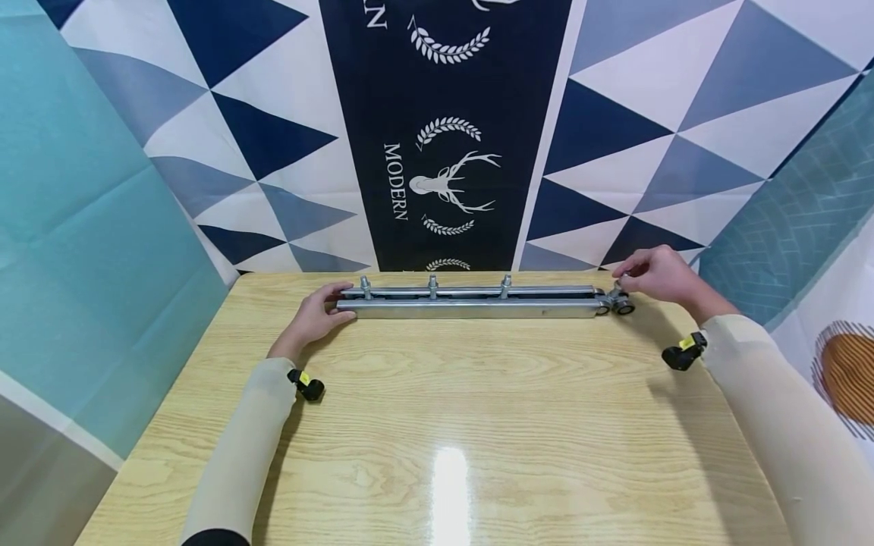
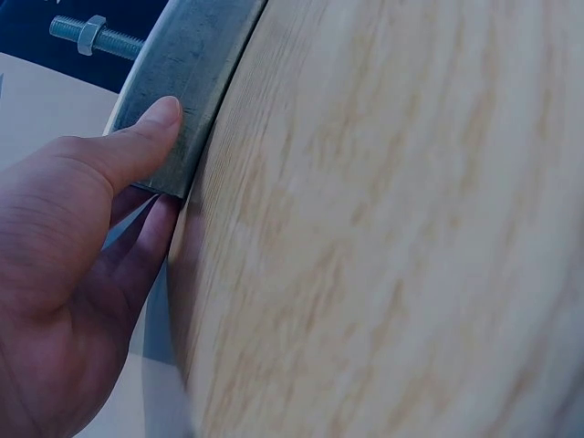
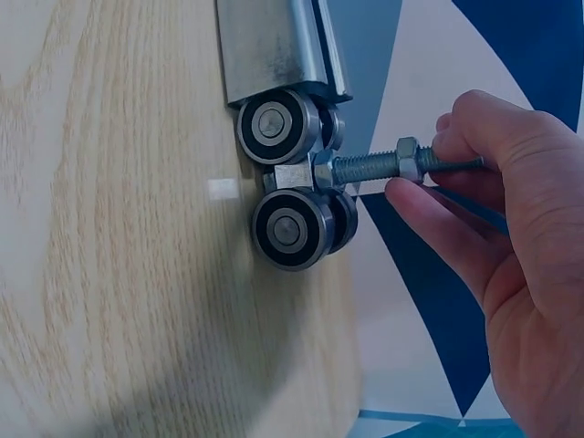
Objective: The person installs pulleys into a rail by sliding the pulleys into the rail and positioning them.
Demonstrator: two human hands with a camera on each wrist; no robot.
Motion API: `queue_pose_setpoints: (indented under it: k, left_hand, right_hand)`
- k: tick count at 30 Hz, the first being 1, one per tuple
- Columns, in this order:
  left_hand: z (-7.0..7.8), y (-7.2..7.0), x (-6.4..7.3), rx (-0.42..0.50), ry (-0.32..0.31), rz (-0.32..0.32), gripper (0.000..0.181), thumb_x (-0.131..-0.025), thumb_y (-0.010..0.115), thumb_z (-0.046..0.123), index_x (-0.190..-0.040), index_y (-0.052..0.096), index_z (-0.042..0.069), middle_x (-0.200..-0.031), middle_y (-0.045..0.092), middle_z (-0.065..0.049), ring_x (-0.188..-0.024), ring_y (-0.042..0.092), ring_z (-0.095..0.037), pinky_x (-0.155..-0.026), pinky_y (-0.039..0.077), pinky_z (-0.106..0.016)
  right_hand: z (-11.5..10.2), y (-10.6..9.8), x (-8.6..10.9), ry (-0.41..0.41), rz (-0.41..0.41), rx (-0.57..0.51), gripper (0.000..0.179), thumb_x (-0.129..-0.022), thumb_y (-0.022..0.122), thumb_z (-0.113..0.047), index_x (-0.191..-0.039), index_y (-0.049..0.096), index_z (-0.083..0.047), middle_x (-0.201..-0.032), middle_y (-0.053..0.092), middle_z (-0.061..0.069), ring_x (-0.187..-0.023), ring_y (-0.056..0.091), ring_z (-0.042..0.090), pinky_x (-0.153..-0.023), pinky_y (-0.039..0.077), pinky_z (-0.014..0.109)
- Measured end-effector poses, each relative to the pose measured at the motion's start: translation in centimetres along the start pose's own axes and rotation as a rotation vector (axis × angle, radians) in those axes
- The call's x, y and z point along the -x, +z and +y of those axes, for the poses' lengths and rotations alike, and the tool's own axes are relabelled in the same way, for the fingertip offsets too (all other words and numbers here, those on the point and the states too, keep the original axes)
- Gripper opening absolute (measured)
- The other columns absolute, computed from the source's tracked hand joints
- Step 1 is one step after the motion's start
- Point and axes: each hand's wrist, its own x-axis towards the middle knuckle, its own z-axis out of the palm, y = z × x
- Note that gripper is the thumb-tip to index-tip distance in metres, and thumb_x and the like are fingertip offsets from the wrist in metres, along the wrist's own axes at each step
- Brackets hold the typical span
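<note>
A metal channel track (image 1: 471,309) lies lengthwise near the table's far edge, its slot facing up. My left hand (image 1: 317,315) grips the track's left end, thumb on the near side wall; in the left wrist view the thumb (image 2: 146,137) presses the metal. At the other end my right hand (image 1: 658,277) pinches the threaded bolt (image 3: 370,167) of a roller trolley (image 3: 292,228). The trolley's wheels sit at the track's mouth, the leading pair right against the opening and the rear pair outside. Threaded bolts with nuts, one of them this bolt (image 1: 433,287), stand up from the slot.
The wooden table (image 1: 532,425) spreads out in front of the track. Behind it hangs a patterned cloth (image 1: 451,91), close to the far edge. A teal cloth (image 1: 102,205) borders the left side, and another patterned cloth (image 1: 840,326) the right.
</note>
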Motion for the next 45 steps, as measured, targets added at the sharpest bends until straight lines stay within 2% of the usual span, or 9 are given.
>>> queue_pose_setpoints:
  k: [6, 13, 20, 30, 45]
  left_hand:
    - [0.1, 0.0, 0.0, 0.006, -0.003, 0.0, 0.066, -0.107, 0.078, 0.01, -0.167, 0.05, 0.005, -0.161, 0.059, -0.031, -0.153, 0.058, -0.051, -0.125, 0.055, -0.061]
    - [0.0, 0.0, 0.0, 0.003, 0.001, -0.002, 0.066, -0.107, 0.078, 0.01, -0.167, 0.05, 0.006, -0.161, 0.059, -0.031, -0.153, 0.058, -0.051, -0.125, 0.055, -0.061]
    - [0.0, -0.1, 0.1, 0.003, -0.008, -0.01, 0.066, -0.108, 0.077, 0.01, -0.168, 0.049, 0.005, -0.163, 0.057, -0.032, -0.154, 0.057, -0.053, -0.127, 0.054, -0.062]
    - [0.1, -0.1, 0.2, 0.001, -0.004, -0.011, 0.066, -0.108, 0.077, 0.009, -0.167, 0.049, 0.004, -0.164, 0.057, -0.032, -0.154, 0.058, -0.053, -0.127, 0.054, -0.062]
    - [0.3, 0.0, 0.2, 0.016, -0.008, -0.005, 0.065, -0.108, 0.077, 0.008, -0.167, 0.05, 0.003, -0.163, 0.057, -0.033, -0.153, 0.058, -0.053, -0.126, 0.054, -0.061]
  right_hand:
    - [-0.8, 0.2, -0.3, 0.01, -0.026, -0.022, 0.018, -0.098, 0.078, -0.004, -0.111, 0.085, 0.004, -0.112, 0.083, 0.021, -0.074, 0.063, 0.009, -0.061, 0.053, 0.026]
    - [-1.1, 0.8, -0.3, 0.002, -0.052, -0.054, 0.022, -0.099, 0.078, -0.006, -0.117, 0.084, 0.005, -0.114, 0.084, 0.021, -0.077, 0.065, 0.007, -0.063, 0.055, 0.025]
    - [-1.7, 1.2, -0.5, 0.021, -0.077, -0.07, 0.026, -0.1, 0.077, -0.007, -0.122, 0.082, 0.007, -0.111, 0.084, 0.021, -0.081, 0.068, 0.018, -0.064, 0.056, 0.026]
    - [-2.7, 2.1, -1.2, -0.006, -0.089, -0.086, 0.025, -0.1, 0.076, -0.007, -0.12, 0.082, 0.006, -0.115, 0.084, 0.022, -0.078, 0.064, 0.007, -0.065, 0.055, 0.023]
    - [-4.5, 3.3, -2.2, -0.073, -0.065, -0.08, 0.02, -0.098, 0.076, -0.004, -0.113, 0.085, 0.005, -0.11, 0.086, 0.02, -0.08, 0.067, 0.003, -0.068, 0.056, 0.02]
